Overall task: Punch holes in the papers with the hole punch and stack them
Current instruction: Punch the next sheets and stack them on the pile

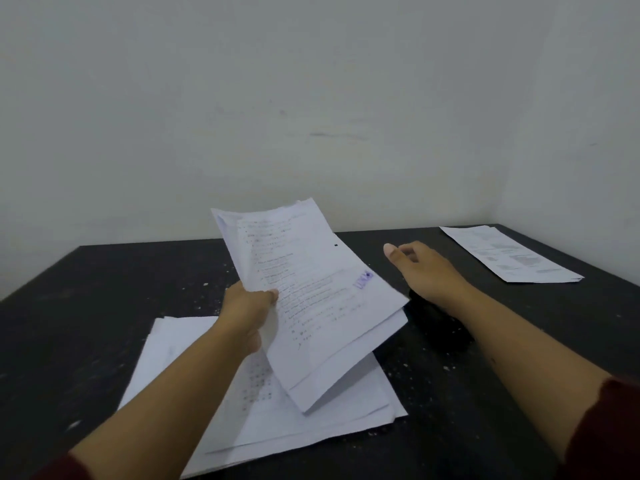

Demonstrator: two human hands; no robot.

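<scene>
My left hand (250,308) grips a small bundle of printed white sheets (311,292) by their left edge and holds them tilted above the table. One punched hole shows near their right edge. Below them a loose pile of white papers (311,410) lies on the black table (86,323). My right hand (420,268) hovers to the right of the held sheets, fingers apart, holding nothing. Under my right wrist sits a black hole punch (436,323), partly hidden by the arm and hard to make out against the table.
A second, neat stack of printed papers (509,254) lies at the table's far right corner. Small white paper bits dot the tabletop. A pale wall stands right behind the table's far edge and along the right side.
</scene>
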